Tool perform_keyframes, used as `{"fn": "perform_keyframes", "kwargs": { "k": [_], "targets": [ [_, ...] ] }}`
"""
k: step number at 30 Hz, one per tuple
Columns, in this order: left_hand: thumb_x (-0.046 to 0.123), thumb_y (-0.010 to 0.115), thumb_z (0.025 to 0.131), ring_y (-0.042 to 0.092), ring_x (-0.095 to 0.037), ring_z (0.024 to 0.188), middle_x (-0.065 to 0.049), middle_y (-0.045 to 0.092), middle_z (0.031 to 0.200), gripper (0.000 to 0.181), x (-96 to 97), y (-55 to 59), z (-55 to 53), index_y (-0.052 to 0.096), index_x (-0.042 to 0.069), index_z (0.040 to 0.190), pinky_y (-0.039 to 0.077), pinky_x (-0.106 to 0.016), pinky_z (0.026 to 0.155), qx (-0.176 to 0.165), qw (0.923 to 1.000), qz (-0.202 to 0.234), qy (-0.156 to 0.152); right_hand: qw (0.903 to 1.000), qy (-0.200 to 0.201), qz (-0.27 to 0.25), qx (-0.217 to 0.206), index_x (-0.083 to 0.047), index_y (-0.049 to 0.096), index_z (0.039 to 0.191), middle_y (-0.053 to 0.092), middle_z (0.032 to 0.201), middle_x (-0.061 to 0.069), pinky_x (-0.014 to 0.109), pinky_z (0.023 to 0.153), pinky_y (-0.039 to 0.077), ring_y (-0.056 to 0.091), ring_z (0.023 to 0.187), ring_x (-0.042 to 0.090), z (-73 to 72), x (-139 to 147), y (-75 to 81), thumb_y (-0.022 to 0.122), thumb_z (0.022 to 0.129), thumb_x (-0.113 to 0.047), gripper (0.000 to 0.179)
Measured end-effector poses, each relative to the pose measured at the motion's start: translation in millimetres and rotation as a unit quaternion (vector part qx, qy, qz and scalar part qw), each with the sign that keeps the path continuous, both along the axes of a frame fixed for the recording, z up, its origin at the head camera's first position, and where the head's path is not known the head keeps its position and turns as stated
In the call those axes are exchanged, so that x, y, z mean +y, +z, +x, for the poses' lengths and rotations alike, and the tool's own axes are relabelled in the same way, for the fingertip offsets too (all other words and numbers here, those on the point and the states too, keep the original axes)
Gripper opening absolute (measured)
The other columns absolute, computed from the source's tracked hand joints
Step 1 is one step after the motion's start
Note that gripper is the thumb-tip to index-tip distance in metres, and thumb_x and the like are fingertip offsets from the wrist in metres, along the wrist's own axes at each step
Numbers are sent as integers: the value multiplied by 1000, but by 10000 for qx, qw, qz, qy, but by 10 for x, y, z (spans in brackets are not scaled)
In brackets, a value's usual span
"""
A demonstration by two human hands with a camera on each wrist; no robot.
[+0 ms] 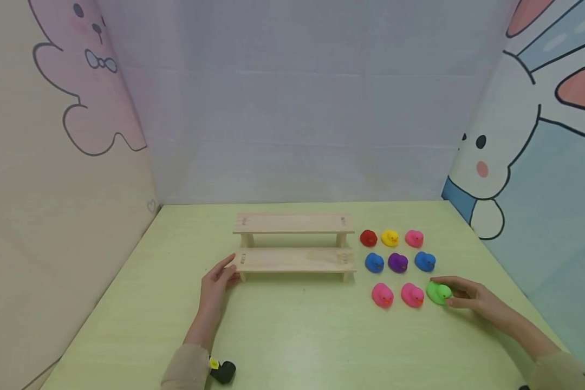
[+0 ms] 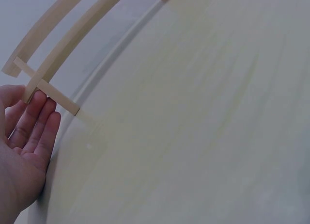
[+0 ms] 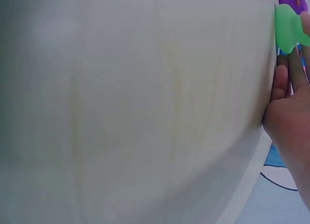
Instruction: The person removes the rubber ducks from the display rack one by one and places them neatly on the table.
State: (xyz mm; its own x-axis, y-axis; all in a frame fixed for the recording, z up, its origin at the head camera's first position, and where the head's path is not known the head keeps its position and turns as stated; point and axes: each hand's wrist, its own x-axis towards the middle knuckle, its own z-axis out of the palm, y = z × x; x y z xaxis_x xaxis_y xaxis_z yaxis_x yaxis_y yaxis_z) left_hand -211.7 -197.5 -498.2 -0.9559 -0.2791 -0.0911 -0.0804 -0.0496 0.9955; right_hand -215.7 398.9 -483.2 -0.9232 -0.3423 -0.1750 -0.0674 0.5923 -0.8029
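A two-tier wooden shelf (image 1: 292,260) stands on the table. My left hand (image 1: 216,287) grips the left end of its lower board, thumb on the upper side and fingers below, as the left wrist view (image 2: 29,136) also shows. At the right of the table my right hand (image 1: 478,300) holds a green rubber duck (image 1: 437,293) between thumb and fingers. The duck sits at the table surface, at the right end of the front row. In the right wrist view the same green duck (image 3: 289,30) is partly cut off by the frame edge.
Rubber ducks stand in rows right of the shelf: pink ducks (image 1: 412,295) in front, blue and purple (image 1: 397,262) in the middle, red, yellow (image 1: 390,238) and pink behind. Printed cloth walls (image 1: 292,108) enclose the green table (image 1: 302,341) at the back and sides.
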Motion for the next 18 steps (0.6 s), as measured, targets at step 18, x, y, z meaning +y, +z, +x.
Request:
{"fn": "perform_keyframes", "kwargs": {
  "k": [18],
  "targets": [
    [19, 60, 99, 64, -3, 85, 16, 69, 85, 39, -2, -8, -7, 58, 15, 138, 58, -18, 83, 57, 10000, -18, 2, 10000, 58, 27, -64, -8, 47, 145, 53, 137, -14, 9, 87, 44, 38, 106, -28, 9, -3, 22, 58, 99, -30, 53]
  ]
}}
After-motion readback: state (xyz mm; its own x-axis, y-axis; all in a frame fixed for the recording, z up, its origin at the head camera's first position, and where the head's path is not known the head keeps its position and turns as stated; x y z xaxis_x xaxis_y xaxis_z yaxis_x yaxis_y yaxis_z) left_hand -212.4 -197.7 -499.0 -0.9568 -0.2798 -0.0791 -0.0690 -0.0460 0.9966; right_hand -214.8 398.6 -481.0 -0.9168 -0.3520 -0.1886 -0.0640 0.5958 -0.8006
